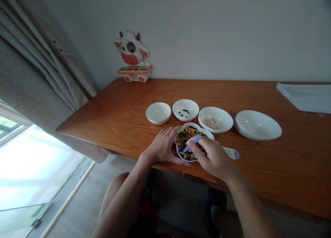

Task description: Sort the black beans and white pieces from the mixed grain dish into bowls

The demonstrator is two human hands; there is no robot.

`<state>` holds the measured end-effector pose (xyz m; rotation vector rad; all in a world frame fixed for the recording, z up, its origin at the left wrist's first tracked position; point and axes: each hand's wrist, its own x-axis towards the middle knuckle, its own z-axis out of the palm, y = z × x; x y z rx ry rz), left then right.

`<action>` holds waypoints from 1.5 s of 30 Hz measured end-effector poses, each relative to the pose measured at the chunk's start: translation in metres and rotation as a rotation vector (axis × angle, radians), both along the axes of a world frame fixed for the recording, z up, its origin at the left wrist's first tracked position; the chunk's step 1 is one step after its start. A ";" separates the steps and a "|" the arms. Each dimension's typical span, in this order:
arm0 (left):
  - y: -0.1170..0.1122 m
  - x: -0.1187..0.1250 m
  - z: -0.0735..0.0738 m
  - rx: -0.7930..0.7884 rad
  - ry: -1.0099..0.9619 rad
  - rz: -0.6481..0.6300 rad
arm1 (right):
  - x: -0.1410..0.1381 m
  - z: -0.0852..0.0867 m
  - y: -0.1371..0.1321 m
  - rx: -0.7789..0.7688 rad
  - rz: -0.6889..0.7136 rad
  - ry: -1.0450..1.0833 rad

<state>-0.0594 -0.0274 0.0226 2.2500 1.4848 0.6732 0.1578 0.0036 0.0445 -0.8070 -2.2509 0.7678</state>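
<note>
My left hand [165, 146] curls around the near left side of a white, scallop-edged bowl [210, 134] with a lilac outer wall. Mixed beans [186, 135] fill it, yellow ones among dark and pale ones. Between the fingers of my right hand [213, 157] is a pair of blue tweezers [196, 139], slanting down with its tips at the beans. Whether a bean is caught between the tips I cannot tell. Just behind stand a white bowl with several dark beans [184, 112] and another with pale, flat pieces [210, 122].
Two more white bowls flank these, a small one [158, 113] at left and a larger one [258, 125] at right. A lilac-ended label [232, 153] lies beside my right hand. A cow toy with a keyboard [133, 58] and papers [307, 96] sit farther back on the wooden table [116, 117].
</note>
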 end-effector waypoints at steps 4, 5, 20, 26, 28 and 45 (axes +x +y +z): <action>0.003 -0.001 0.000 0.003 -0.031 0.002 | 0.000 -0.003 -0.003 0.075 -0.015 -0.002; 0.004 -0.001 0.000 0.005 -0.036 0.000 | 0.000 -0.004 -0.003 0.090 -0.018 0.001; 0.009 -0.004 -0.003 -0.014 -0.002 -0.020 | 0.014 -0.007 0.003 0.002 -0.159 0.242; 0.006 -0.003 -0.001 -0.030 0.026 0.004 | 0.029 -0.007 0.019 -0.057 -0.447 0.499; 0.005 -0.002 0.000 -0.029 0.030 0.009 | 0.034 -0.009 0.025 -0.034 -0.535 0.543; 0.006 0.000 -0.001 -0.023 0.014 0.009 | 0.046 -0.010 0.042 -0.062 -0.723 0.526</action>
